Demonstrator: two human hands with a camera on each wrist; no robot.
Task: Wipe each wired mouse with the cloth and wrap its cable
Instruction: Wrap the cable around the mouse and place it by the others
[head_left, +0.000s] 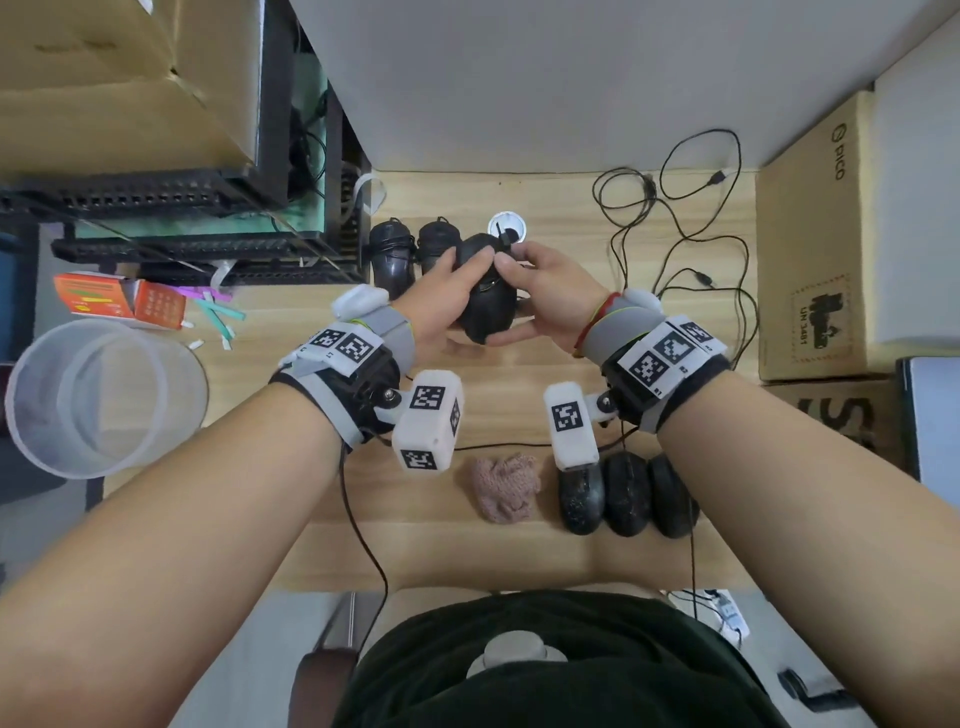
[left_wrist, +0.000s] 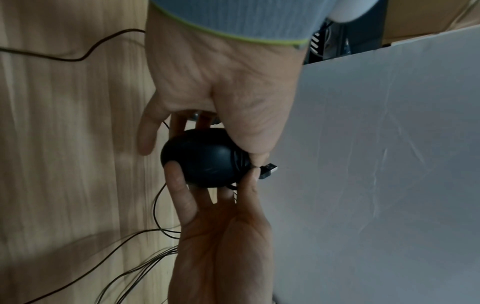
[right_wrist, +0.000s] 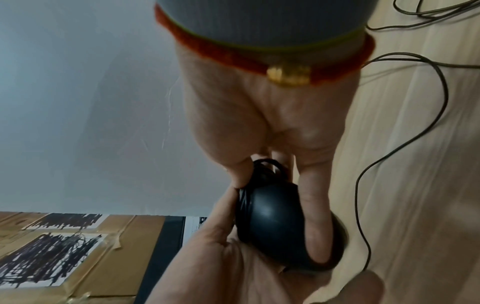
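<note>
Both hands hold one black mouse above the middle of the wooden desk. My left hand grips its left side, thumb on top. My right hand cradles it from the right, thumb pressing the cable wound round its body. The USB plug sticks out between the two thumbs. The crumpled pink cloth lies near the front edge. Three black mice sit side by side right of the cloth. Two mice with wrapped cables stand at the back, left of the hands.
Loose black cables sprawl over the desk's back right. A cardboard box borders the right edge and a black rack the left. A clear plastic tub and an orange box sit at the left. A white grommet lies behind the hands.
</note>
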